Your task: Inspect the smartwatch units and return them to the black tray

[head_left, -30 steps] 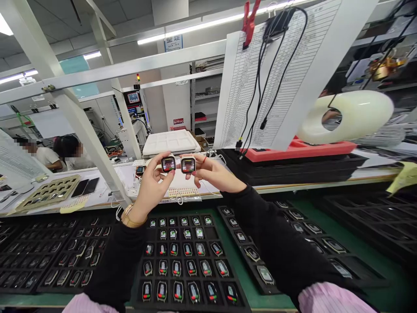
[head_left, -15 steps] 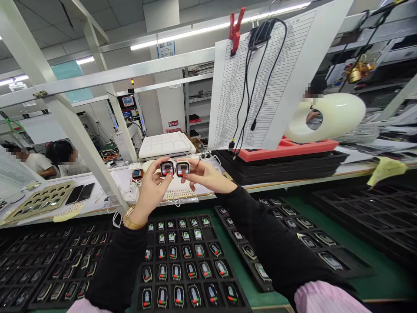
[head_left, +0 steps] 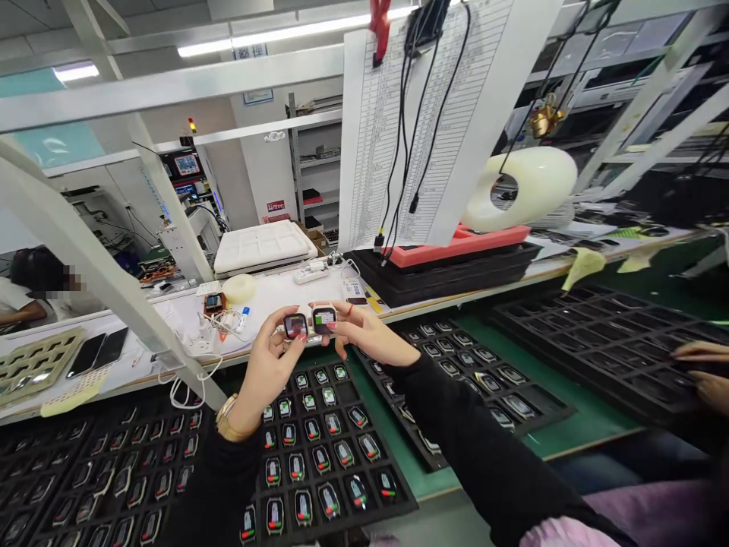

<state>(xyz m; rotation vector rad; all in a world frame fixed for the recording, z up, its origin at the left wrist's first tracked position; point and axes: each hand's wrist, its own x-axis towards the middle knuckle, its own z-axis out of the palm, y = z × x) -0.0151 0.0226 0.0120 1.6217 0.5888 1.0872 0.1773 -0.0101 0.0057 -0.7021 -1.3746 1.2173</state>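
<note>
My left hand (head_left: 269,366) grips a strapless smartwatch (head_left: 294,327) between thumb and fingers, its dark screen showing a reddish picture. In my right hand (head_left: 373,334) is a second smartwatch (head_left: 323,318), with green and white on its screen and my thumb at its lower edge. The two watches are side by side, facing me, above the bench's front edge. Below them lies a black foam tray (head_left: 333,505), where several similar watches sit in slots, many with lit screens.
More black trays of watches lie left (head_left: 62,471) and right (head_left: 550,410). A co-worker's hands (head_left: 706,368) reach over the far-right tray (head_left: 604,365). On the bench are a white tray (head_left: 262,245), cables and two dark phones (head_left: 96,353). Paper sheets (head_left: 421,144) with black cables hang ahead.
The right watch's screen has gone from a reddish picture to green and white. My view has turned right, and a co-worker's hands now show at the right edge. Both watches stay held.
</note>
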